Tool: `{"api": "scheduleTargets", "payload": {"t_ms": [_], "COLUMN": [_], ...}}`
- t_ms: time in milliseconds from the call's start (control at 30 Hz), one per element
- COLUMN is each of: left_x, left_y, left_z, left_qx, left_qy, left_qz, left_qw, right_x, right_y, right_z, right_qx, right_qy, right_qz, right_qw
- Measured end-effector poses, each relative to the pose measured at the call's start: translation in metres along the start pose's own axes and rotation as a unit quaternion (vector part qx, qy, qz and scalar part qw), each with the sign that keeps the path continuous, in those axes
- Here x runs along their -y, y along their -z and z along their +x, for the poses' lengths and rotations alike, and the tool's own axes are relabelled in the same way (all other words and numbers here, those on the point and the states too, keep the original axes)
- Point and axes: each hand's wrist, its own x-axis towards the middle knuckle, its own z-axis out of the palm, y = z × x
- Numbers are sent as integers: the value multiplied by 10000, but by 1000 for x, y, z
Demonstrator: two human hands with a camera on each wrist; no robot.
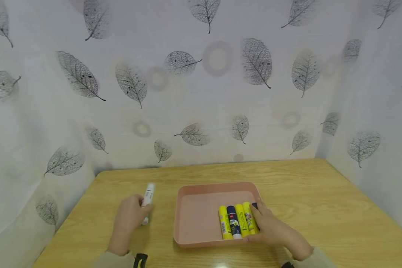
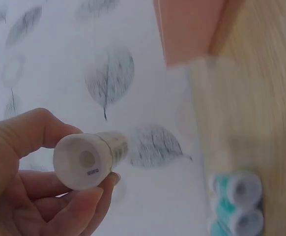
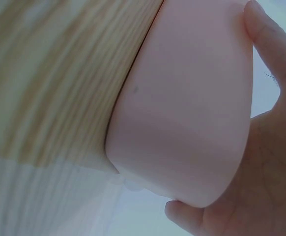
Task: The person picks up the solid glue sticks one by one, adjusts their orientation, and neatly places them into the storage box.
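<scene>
A white glue stick (image 1: 149, 194) points upward in my left hand (image 1: 128, 217), pinched between thumb and fingers. Its round white end (image 2: 81, 160) faces the camera in the left wrist view. Two white-and-green glue sticks (image 2: 244, 189) lie side by side on the table below, mostly hidden by that hand in the head view. My right hand (image 1: 274, 227) grips the right front corner of a pink tray (image 1: 191, 243), thumb at the near rim and fingers over the right rim. Against these fingers lies a row of yellow glue sticks (image 1: 225, 223) and navy glue sticks (image 1: 233, 222) in the tray.
The wooden table (image 1: 294, 193) extends around the tray. Behind it and at both sides hangs a pale curtain (image 1: 201, 93) with leaf prints. The left part of the tray's floor (image 1: 199, 214) shows bare pink.
</scene>
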Motion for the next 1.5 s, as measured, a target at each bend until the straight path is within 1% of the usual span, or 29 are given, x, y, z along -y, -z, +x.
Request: {"api": "scheduleTargets", "payload": {"t_ms": [33,167,267,333,433,533,600,700,767,800,933,1000,1200,1267,1433,1500], "left_x": [-7,-31,-45,-53,-63,-69,-72,-76,-77,-77,-78,-78,-78,-78,-79,-79], "left_y": [-4,-21,-34,-41,-51,-61,-67,-74,-78,-80,-84,-86,-88,-88,-89,-89], "left_z": [-2,-9,-14,-17,-22,-27,-30,-32,-32,-32,-33,-33,-34,-35,-35,-35], "left_qx": [40,200,382,498,474,278,244,376,400,384,170,180,280,377,514,447], "left_qy": [-9,-242,-597,-744,-1001,-1251,-1371,-1312,-1307,-1287,-1374,-1346,-1301,-1260,-1183,-1203], "left_qz": [-24,141,365,565,823,1072,1279,1471,1654,1714,2121,2197,2117,2125,2273,2323], "left_qw": [10000,9994,9968,9944,9904,9859,9820,9797,9767,9760,9674,9661,9682,9683,9652,9641], "right_x": [0,0,-1,-1,-1,-1,-1,-1,-1,-1,-1,-1,-1,-1,-2,-2], "right_y": [0,-1,0,0,-1,-2,-3,-3,-3,-3,-3,-3,-2,-2,-2,-2], "right_z": [0,1,1,1,1,1,1,2,2,2,2,2,2,2,2,2], "right_qx": [3,20,23,31,35,40,41,34,24,22,-1,-12,-11,-5,-1,-1], "right_qy": [0,-6,8,-5,-6,-19,-20,-39,-28,-21,10,28,37,29,35,18], "right_qz": [-20,-47,-36,-61,-84,-102,-70,-34,-4,7,-32,-46,-32,-41,-48,-52], "right_qw": [10000,10000,10000,10000,10000,9999,10000,10000,10000,10000,10000,10000,10000,10000,10000,10000]}}
